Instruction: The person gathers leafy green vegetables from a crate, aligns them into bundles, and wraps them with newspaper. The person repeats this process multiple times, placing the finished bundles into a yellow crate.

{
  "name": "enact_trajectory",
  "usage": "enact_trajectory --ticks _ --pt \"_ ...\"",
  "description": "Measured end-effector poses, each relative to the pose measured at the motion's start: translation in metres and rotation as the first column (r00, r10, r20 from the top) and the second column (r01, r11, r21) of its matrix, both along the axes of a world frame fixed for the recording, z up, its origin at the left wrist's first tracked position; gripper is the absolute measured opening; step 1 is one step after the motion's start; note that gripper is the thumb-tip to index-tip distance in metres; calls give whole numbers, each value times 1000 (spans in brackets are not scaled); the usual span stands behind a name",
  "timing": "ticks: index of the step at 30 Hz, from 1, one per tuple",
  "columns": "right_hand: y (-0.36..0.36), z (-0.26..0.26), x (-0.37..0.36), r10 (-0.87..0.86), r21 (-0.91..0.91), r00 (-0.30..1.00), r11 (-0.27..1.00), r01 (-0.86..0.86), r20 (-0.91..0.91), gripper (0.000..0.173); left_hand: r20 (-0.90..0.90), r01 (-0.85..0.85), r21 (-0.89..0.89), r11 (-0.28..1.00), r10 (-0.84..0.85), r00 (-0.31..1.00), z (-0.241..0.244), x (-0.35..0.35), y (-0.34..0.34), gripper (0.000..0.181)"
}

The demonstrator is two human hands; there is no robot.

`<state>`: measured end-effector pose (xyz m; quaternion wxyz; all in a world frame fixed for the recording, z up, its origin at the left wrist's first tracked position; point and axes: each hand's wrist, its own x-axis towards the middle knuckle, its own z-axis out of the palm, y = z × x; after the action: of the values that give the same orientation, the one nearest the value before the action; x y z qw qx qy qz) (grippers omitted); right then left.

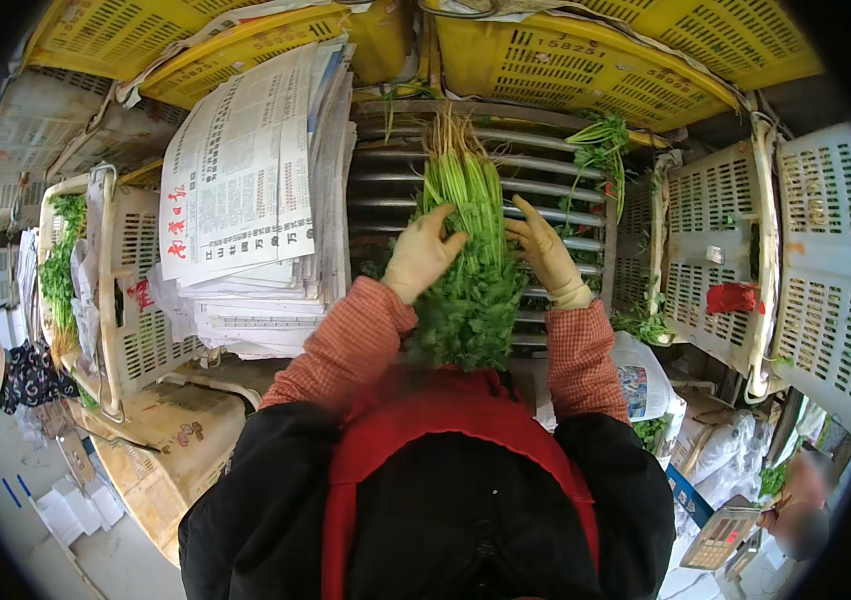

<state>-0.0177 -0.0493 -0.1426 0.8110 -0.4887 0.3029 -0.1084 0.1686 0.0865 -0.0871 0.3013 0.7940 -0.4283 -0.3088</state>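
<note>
A thick bundle of leafy greens, coriander or thin celery by its look (474, 202), lies on a rack of metal bars (388, 196). Its pale roots point away from me and its dark leaves lie near my red apron (395, 442). My left hand (425, 251), in a cream glove, rests against the bundle's left side, thumb and forefinger apart over the stems; its other fingers are partly hidden. On the opposite side my right hand (545, 251), gloved alike, has its fingers spread, with fingertips at the bundle's right edge. Neither hand closes around the stems.
A tall newspaper stack (245, 172) stands left of the rack. Yellow slotted crates (583, 67) line the far side. White crates stand right (710, 247) and left (144, 270). Loose green sprigs (598, 146) hang at the rack's right corner. A scale (718, 534) and another person (804, 502) are lower right.
</note>
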Motion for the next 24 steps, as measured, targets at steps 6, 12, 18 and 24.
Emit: enact_trajectory --ticks 6,12,18,24 --pt "-13 -7 -8 -28 -342 954 936 -80 -299 90 356 307 -148 940 -239 903 5 -49 -12 49" --pt "-25 -18 -59 -210 -302 860 951 69 -465 68 389 388 53 920 -377 841 -48 6 31 39" --pt "-65 -45 -115 -172 -408 864 912 -43 -474 50 346 257 126 958 -285 894 13 28 40 30" --pt "-119 -27 -83 -350 -462 688 887 25 -636 46 545 555 -309 773 -334 769 34 -39 -45 19"
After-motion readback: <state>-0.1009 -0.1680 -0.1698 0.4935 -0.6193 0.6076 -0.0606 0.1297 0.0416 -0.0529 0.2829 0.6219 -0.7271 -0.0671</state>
